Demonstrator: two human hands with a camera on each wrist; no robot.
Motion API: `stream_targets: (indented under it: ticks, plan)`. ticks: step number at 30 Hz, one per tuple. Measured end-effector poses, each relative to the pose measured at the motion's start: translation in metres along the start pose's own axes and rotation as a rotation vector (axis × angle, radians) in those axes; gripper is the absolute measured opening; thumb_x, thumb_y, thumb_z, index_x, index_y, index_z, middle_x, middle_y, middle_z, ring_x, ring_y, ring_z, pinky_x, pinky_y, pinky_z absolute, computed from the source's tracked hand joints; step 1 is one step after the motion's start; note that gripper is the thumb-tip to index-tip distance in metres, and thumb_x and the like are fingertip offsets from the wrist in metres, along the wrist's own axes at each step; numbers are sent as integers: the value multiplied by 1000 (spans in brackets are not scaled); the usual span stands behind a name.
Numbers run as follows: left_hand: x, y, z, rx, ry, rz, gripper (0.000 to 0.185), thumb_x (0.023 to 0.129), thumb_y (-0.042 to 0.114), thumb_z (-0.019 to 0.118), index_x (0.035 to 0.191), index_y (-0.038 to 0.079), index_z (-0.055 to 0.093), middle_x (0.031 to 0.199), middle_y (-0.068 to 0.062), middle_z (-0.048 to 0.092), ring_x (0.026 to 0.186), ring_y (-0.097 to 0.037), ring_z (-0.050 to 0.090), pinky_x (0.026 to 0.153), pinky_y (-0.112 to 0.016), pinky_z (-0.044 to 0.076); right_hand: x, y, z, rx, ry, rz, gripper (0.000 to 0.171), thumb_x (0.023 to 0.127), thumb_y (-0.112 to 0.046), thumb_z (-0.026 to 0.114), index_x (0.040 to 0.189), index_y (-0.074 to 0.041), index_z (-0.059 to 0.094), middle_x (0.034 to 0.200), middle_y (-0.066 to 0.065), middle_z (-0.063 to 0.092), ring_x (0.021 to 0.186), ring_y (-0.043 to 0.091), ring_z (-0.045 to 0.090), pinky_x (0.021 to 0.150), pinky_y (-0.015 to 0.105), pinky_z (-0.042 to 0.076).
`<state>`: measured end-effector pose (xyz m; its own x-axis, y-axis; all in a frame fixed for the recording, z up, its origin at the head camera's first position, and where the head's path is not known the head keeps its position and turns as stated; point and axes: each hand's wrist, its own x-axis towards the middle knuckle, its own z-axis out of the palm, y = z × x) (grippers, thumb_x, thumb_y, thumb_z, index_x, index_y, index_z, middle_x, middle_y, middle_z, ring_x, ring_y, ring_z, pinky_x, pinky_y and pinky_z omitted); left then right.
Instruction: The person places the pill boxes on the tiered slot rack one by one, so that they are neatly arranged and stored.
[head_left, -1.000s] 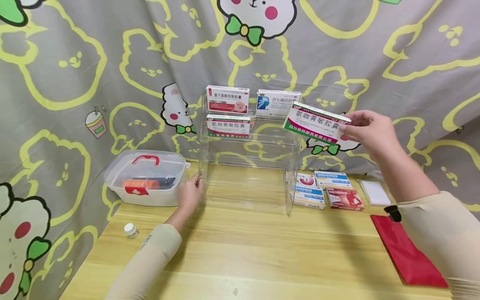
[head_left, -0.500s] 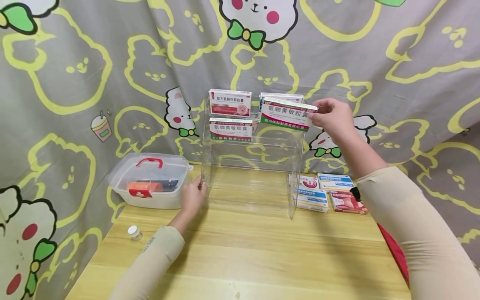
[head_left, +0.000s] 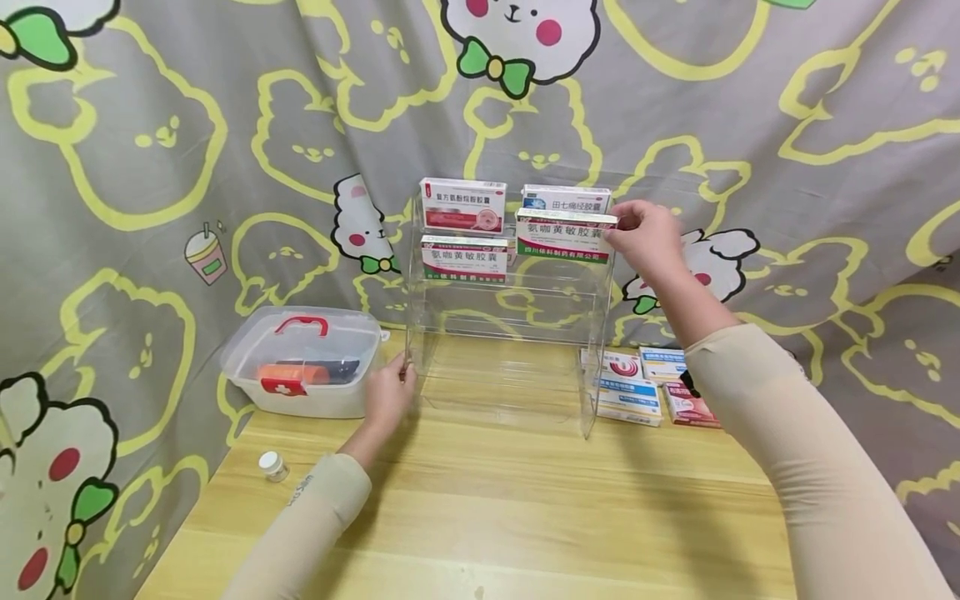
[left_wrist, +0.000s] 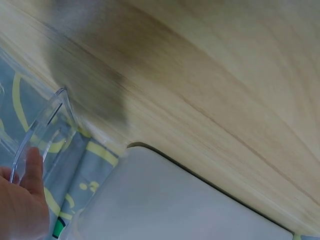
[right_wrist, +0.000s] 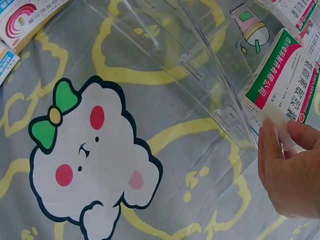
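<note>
Right of upper centre, the right hand (head_left: 651, 240) pinches the green box (head_left: 564, 238) by its right end, partly covering 1 blue box (head_left: 573, 201). Left of centre, the left hand (head_left: 390, 395) grips the rack (head_left: 510, 339) by its side edge, near the case (head_left: 311, 403).

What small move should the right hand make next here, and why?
Probably lower the held capsule box onto the clear rack: the right hand pinches it higher than the matching box resting there, while the left hand holds the rack's side.

Grip (left_wrist: 24, 207) pinching clear rack (left_wrist: 49, 114), pale box (left_wrist: 175, 200)
</note>
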<state>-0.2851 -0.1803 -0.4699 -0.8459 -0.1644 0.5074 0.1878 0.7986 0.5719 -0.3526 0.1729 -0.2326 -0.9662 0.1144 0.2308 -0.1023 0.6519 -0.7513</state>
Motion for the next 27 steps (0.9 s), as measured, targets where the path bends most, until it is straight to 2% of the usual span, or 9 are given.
stream_targets:
  ticks: [3, 5, 6, 7, 9, 17, 21, 24, 27]
  plan:
    - [0, 0, 0, -6, -2, 3, 16, 86, 7, 59, 96, 0, 68, 82, -15, 71, 72, -30, 68, 65, -42, 56, 3, 0, 4, 15, -6, -19, 34, 89, -18, 62, 120, -6, 59, 110, 9, 59, 102, 22, 53, 91, 40, 42]
    - [0, 0, 0, -9, -4, 3, 17, 86, 7, 59, 98, 0, 68, 82, -16, 71, 72, -30, 68, 66, -41, 56, 4, -1, 6, 20, -10, -36, 32, 88, -16, 63, 119, -5, 59, 108, 10, 59, 101, 21, 52, 89, 36, 44]
    - [0, 0, 0, -10, -6, 2, 18, 86, 7, 59, 99, -1, 68, 83, -16, 71, 72, -30, 68, 66, -41, 56, 5, -1, 8, 10, -11, -44, 32, 88, -15, 63, 118, -5, 60, 108, 10, 60, 100, 21, 53, 87, 34, 45]
    - [0, 0, 0, -11, -7, 1, 18, 86, 7, 59, 100, -1, 68, 83, -16, 71, 72, -30, 68, 66, -41, 56, 5, -1, 9, 4, -13, -54, 31, 88, -14, 62, 118, -4, 60, 107, 11, 60, 98, 21, 53, 76, 30, 47]
    - [0, -1, 0, -12, -8, -2, 19, 86, 7, 59, 101, -1, 68, 83, -16, 71, 72, -30, 68, 66, -41, 56, 6, 0, 12, -12, -11, -70, 30, 88, -12, 62, 117, -4, 60, 108, 13, 61, 97, 21, 54, 75, 28, 47]
    - [0, -2, 2, -15, 14, 27, 15, 85, 6, 59, 96, 0, 68, 79, -15, 71, 69, -30, 67, 63, -41, 56, 3, 3, 17, -102, -18, -96, 32, 92, -18, 57, 120, -3, 59, 112, 17, 61, 101, 28, 55, 79, 38, 47]
    - [1, -2, 4, -21, 30, 42, 15, 84, 5, 59, 95, -1, 68, 78, -15, 71, 67, -29, 66, 61, -40, 56, 2, 5, 21, -278, 23, -233, 29, 91, -13, 53, 115, 0, 64, 106, 21, 64, 92, 31, 56, 76, 42, 46]
    - [1, -3, 4, -24, 46, 52, 16, 83, 4, 60, 96, -2, 69, 76, -15, 70, 65, -29, 66, 60, -40, 55, 3, 6, 25, -464, 79, -369, 21, 89, -8, 51, 90, 3, 69, 91, 22, 63, 81, 32, 54, 69, 45, 44]
    - [1, -3, 4, -20, 56, 57, 16, 83, 4, 60, 95, -2, 69, 74, -14, 70, 63, -28, 65, 58, -40, 55, 3, 7, 29, -626, 92, -440, 22, 87, -4, 49, 71, 4, 61, 81, 20, 57, 74, 33, 52, 64, 46, 45]
